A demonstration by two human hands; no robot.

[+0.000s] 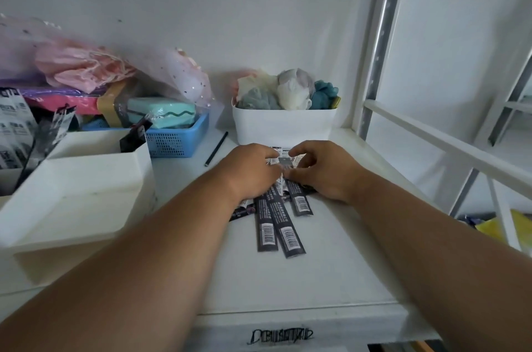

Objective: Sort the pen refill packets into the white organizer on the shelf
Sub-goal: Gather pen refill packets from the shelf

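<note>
A fanned pile of dark pen refill packets (280, 225) with white barcode labels lies on the white shelf (331, 265). My left hand (250, 171) and my right hand (325, 169) both rest on the far end of the pile, fingers curled over the packets and pinching their white printed tops. The white organizer (74, 193) stands at the left, a stepped box with several compartments. One dark packet (135, 135) stands in its rear compartment. More packets (17, 127) stand at the far left edge.
A blue perforated basket (178, 138) with a mint case sits behind the organizer, under pink bags. A white bin (283, 124) of cloth items stands just beyond my hands. A black pencil (216, 148) lies between them. White shelf posts and rails (431, 135) rise at right.
</note>
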